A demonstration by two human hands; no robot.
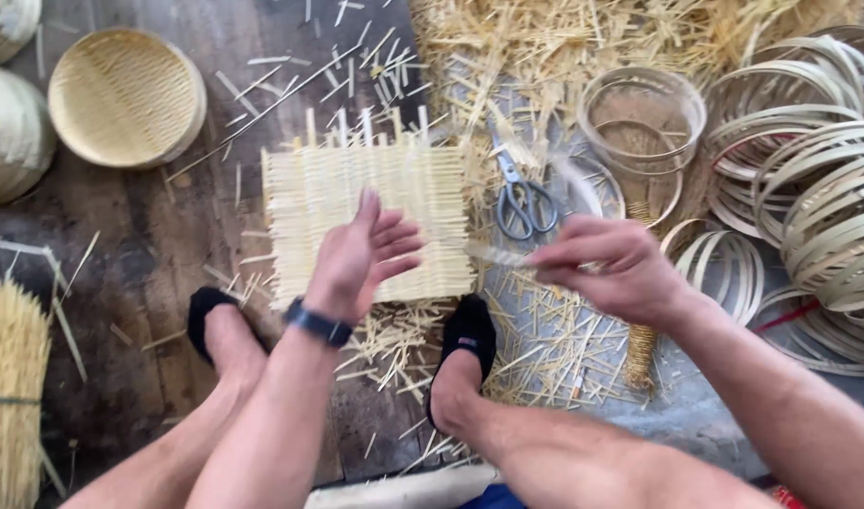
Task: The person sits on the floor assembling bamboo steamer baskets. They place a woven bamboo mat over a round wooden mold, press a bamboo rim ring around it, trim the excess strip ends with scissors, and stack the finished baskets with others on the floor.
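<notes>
Here the left hand (361,254) hovers with fingers spread over the woven bamboo mat (366,221) lying on the floor (159,254) between the person's feet. The right hand (606,269) pinches a thin bamboo strip (496,254) just right of the mat, near the scissors (521,198) and bamboo hoops (809,188).

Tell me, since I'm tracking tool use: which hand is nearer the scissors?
Right. The right hand hovers just below and right of the scissors, pinching a thin strip; the left hand is farther left, over the woven mat.
</notes>
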